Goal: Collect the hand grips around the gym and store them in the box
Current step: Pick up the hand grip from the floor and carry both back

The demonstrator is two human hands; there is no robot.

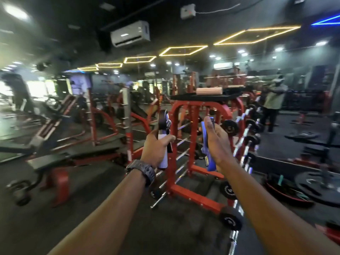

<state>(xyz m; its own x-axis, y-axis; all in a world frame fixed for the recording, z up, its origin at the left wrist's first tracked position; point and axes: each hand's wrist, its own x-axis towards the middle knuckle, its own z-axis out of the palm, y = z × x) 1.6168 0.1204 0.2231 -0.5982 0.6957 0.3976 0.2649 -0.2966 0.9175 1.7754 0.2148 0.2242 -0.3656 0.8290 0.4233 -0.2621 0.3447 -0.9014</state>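
Holding hand grips: left hand (155,150) one (164,138), right hand (218,142) another (207,144).

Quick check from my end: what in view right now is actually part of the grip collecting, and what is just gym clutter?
Part of the job:
- hand grip with pale handles, held in the left hand
- blue hand grip, held in the right hand
No box can be made out.

Just lying about:
- red rack
- weight plate
- kettlebell
- benches

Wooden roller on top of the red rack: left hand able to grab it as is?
Probably not: left hand is closed on a grey hand grip, and the wooden roller on the red rack looks beyond reach.
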